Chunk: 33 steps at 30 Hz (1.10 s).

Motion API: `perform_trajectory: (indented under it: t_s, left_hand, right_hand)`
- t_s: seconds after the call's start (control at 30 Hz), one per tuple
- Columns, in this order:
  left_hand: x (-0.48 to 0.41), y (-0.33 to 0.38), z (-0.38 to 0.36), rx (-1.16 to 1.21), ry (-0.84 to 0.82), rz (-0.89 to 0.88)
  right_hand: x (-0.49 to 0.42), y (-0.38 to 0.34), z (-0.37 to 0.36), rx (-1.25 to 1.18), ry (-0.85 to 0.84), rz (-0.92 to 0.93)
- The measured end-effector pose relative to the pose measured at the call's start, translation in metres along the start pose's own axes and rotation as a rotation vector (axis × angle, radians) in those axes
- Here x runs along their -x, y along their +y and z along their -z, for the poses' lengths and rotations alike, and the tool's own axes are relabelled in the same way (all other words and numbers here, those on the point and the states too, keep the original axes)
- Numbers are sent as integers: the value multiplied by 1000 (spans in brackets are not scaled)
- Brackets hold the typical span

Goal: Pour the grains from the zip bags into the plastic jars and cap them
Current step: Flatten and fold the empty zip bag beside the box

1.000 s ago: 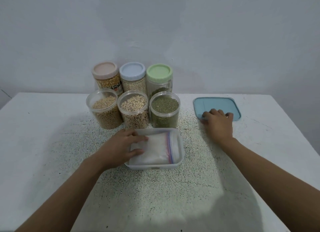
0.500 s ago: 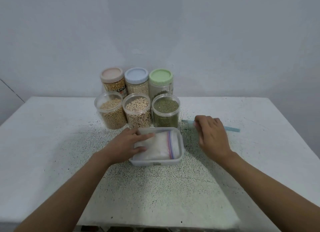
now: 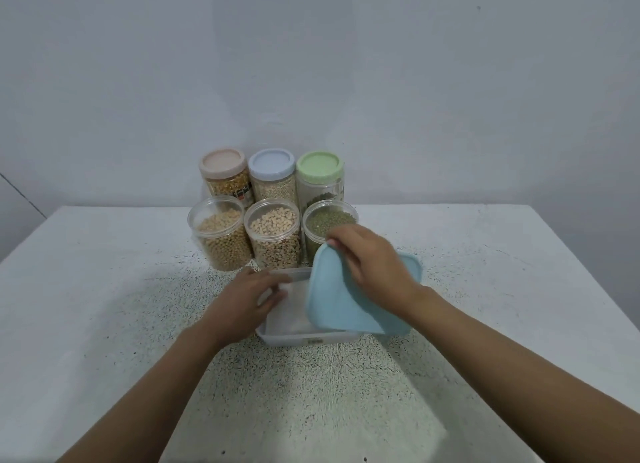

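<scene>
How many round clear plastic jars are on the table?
6. Three capped at the back: beige lid, blue lid, green lid. Three open in front: yellow grains, pale grains, green grains.

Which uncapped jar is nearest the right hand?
The front-row jar of green grains, rightmost of the three uncapped. The right hand, holding the blue lid, overlaps it in this view.
</scene>
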State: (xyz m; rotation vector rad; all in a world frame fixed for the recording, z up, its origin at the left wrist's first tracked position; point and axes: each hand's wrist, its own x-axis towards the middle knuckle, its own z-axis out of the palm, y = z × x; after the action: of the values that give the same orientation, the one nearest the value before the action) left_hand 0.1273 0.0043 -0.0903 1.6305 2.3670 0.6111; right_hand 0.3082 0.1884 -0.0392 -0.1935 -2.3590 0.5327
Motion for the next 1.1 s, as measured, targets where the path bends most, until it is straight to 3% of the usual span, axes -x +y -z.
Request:
perform_trajectory:
  t_s: [0.1, 0.17, 0.27, 0.37, 0.57, 0.77, 1.03, 1.1]
  left_hand:
    - [3, 0, -4, 82, 199, 38]
    - [4, 5, -6, 292, 307, 124]
    - [3, 14, -6, 488, 345, 264]
    - [9, 13, -14, 424, 308, 258]
    - [16, 10, -20, 353, 465, 210]
    - [17, 13, -19, 267, 539, 219]
    - [16, 12, -18, 280, 549, 244]
    - [16, 13, -16, 248, 551, 248]
  right_hand:
    - [-3, -5, -29, -33, -100, -25]
    - [-5, -9, -48, -7, -116, -40]
    - [-12, -12, -73, 17, -141, -38]
    - [-18, -14, -88, -10, -175, -3]
    - [-22, -21, -85, -41, -173, 48]
    - [9, -7, -40, 262, -165, 42]
    - [46, -3, -30, 365, -329, -410]
    - [44, -4, -32, 372, -343, -442]
